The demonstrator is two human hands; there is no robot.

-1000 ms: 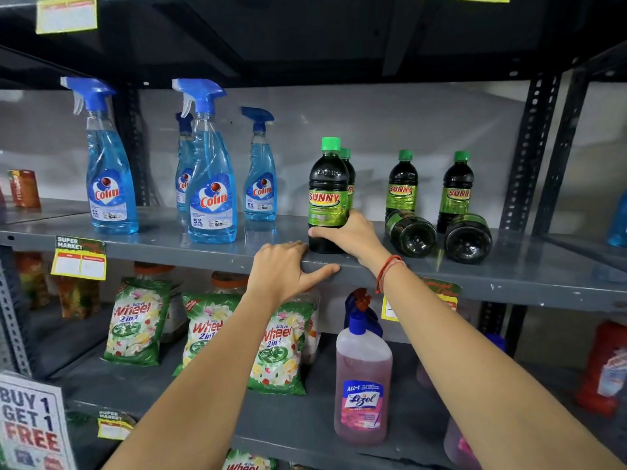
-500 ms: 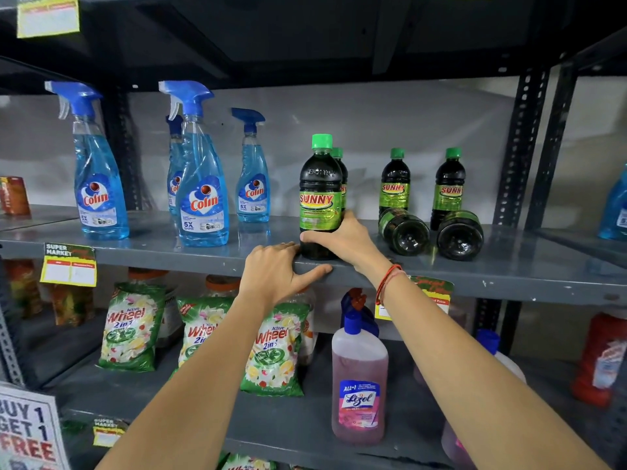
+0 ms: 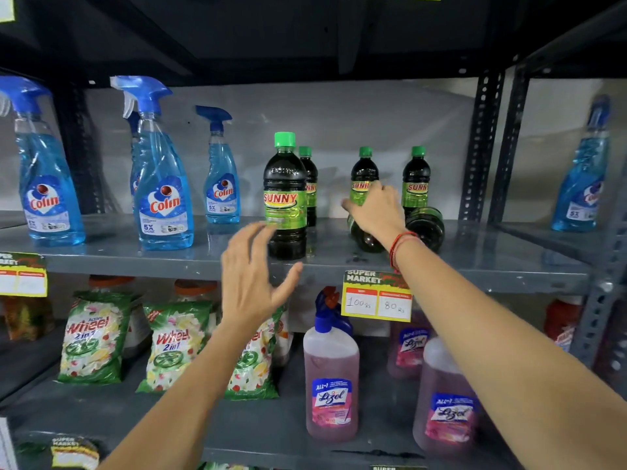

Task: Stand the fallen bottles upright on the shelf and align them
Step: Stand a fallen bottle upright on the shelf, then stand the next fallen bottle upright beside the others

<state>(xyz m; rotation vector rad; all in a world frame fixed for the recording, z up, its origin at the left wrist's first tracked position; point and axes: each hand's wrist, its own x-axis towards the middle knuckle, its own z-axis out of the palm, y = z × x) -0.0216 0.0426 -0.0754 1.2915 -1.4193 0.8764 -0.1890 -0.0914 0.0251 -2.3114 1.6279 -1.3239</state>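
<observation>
I log the grey shelf (image 3: pixel 135 262) first: one Sunny bottle (image 3: pixel 285 198) stands upright at its front edge, and two fallen bottles lie at its 3 o'clock, the nearer (image 3: pixel 364 237) and the farther (image 3: pixel 425 227). My right hand (image 3: pixel 376 212), arm reaching to 12 o'clock, rests palm-down with fingers loosely curved over the nearer fallen bottle, not clenched. My left hand (image 3: pixel 252 283) hovers spread wide and empty at the upright bottle's 7 o'clock, touching nothing.

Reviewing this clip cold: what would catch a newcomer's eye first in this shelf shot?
Probably the right hand reaching over a fallen dark Sunny bottle on the grey shelf, with a second fallen bottle lying just to its right. Next, the upright Sunny bottle at the front edge, with the open left hand raised in front of it. Blue Colin spray bottles line the shelf's left side.
</observation>
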